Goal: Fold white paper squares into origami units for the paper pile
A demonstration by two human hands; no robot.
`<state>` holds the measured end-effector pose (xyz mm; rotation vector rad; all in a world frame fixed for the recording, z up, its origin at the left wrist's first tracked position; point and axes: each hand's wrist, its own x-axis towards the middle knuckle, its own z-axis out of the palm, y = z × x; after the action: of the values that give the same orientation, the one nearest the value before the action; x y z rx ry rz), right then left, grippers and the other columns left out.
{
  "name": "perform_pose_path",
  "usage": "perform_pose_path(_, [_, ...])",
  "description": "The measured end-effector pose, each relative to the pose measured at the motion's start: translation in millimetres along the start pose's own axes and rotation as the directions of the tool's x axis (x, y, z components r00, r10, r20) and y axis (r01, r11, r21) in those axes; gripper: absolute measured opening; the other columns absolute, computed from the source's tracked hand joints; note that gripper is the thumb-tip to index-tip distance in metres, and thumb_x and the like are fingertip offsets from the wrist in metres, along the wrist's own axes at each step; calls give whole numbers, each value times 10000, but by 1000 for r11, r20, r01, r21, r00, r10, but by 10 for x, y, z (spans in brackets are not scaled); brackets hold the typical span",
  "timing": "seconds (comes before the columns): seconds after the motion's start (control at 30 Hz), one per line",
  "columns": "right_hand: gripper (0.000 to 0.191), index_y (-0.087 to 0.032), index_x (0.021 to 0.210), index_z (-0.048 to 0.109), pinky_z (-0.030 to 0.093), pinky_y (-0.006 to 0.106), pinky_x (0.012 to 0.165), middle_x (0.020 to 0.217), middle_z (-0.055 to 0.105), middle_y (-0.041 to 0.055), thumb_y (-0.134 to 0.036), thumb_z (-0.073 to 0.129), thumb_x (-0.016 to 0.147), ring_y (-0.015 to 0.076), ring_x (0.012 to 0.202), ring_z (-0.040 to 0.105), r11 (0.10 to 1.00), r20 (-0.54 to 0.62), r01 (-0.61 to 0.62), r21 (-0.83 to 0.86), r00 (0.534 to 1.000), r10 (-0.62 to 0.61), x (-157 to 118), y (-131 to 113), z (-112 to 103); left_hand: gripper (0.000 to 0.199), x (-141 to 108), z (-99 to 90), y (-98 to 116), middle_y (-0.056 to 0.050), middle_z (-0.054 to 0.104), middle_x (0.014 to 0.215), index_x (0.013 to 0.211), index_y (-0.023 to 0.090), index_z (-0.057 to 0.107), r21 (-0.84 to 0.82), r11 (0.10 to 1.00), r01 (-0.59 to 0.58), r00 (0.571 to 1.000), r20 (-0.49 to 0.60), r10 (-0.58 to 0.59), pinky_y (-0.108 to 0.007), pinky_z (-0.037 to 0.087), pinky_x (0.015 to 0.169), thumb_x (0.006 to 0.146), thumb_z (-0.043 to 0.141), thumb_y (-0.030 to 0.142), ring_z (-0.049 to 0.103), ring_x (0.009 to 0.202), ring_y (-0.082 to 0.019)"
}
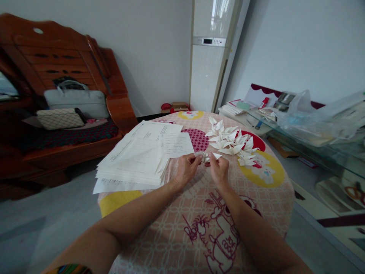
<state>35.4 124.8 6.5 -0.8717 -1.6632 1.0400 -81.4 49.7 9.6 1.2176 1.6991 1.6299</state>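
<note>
Our left hand (pixel 187 168) and right hand (pixel 219 168) pinch folded white paper (pixel 206 158); white paper cranes (pixel 232 146) beyond look finished, white printed sheets (pixel 139 154) leftward unfolded.

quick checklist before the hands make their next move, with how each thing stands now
1. Left hand has a grip on the folded paper: ok, fingers at its left end.
2. Right hand has a grip too: ok, thumb and fingers at its right side.
3. Folds in that paper are even: cannot tell, fingers cover much of it.
4. Paper birds lie on the table: ok, grouped beyond and right of the hands.
5. Stack of sheets is squared up: not ok, edges lie uneven.
</note>
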Motion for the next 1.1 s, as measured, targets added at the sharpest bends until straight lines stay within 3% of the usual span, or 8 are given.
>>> perform_pose_path(0.1, [357, -172, 697, 708, 499, 293, 528, 588, 695, 56, -462, 578, 859, 211, 532, 660, 1000, 17, 23, -21, 1000, -22, 11, 65, 16, 310, -6, 16, 5, -37, 714, 721, 769, 143, 723, 28, 998, -56, 995, -78, 58, -246, 481, 614, 868, 595, 407, 658, 679, -179])
perform_pose_path(0.3, [344, -159, 698, 702, 455, 270, 519, 567, 658, 43, -403, 537, 875, 169, 496, 592, 978, -7, 139, -156, 990, -141, 21, 120, 25, 316, 22, 30, -19, -57, 722, 733, 805, 132, 734, -102, 995, -18, 997, -76, 11, -254, 530, 620, 839, 635, 431, 683, 680, -187])
perform_pose_path(0.47, [292, -168, 746, 711, 455, 274, 620, 687, 676, 65, -305, 506, 901, 175, 635, 615, 871, 21, 384, -306, 917, -397, -6, 33, 4, 308, 32, 36, 23, -60, 727, 799, 885, 146, 735, -197, 980, 4, 999, -32, -10, -275, 578, 631, 795, 692, 437, 691, 685, -188])
perform_pose_path(0.63, [298, -163, 818, 719, 453, 275, 646, 738, 679, 72, -257, 459, 928, 180, 695, 623, 831, 76, 451, -327, 889, -452, -40, -14, 9, 287, 9, 29, 62, -59, 723, 778, 848, 159, 743, -200, 980, 16, 998, -53, -27, -267, 580, 612, 811, 671, 434, 686, 689, -188])
perform_pose_path(0.77, [277, -164, 777, 716, 470, 279, 633, 712, 692, 65, -293, 503, 898, 180, 660, 632, 892, 30, 379, -246, 923, -383, -33, -2, 22, 297, 3, 30, 45, -55, 712, 734, 801, 150, 754, -166, 986, -6, 997, -78, -7, -246, 549, 579, 822, 652, 428, 654, 650, -172])
perform_pose_path(0.9, [278, -152, 726, 713, 477, 278, 544, 586, 672, 40, -377, 597, 840, 179, 531, 622, 993, -2, 111, -50, 994, -111, -2, 41, 33, 305, 4, 43, 61, -50, 698, 701, 782, 131, 753, -219, 975, 31, 991, -117, -57, -241, 523, 566, 793, 677, 426, 617, 605, -155])
perform_pose_path(0.97, [280, -153, 681, 702, 476, 275, 504, 532, 655, 29, -389, 629, 811, 178, 486, 615, 998, 9, -5, 61, 1000, 5, 16, 61, 40, 307, 7, 53, 71, -51, 696, 709, 784, 124, 750, -281, 958, 48, 990, -117, -84, -245, 522, 570, 773, 694, 426, 608, 606, -153])
perform_pose_path(1.1, [249, -156, 660, 691, 478, 262, 453, 501, 648, 14, -381, 667, 764, 166, 442, 599, 960, 25, -116, 253, 993, 114, 43, 80, 55, 296, 22, 66, 48, -49, 690, 714, 781, 124, 744, -372, 925, 76, 987, -104, -123, -257, 528, 585, 745, 719, 417, 604, 621, -153])
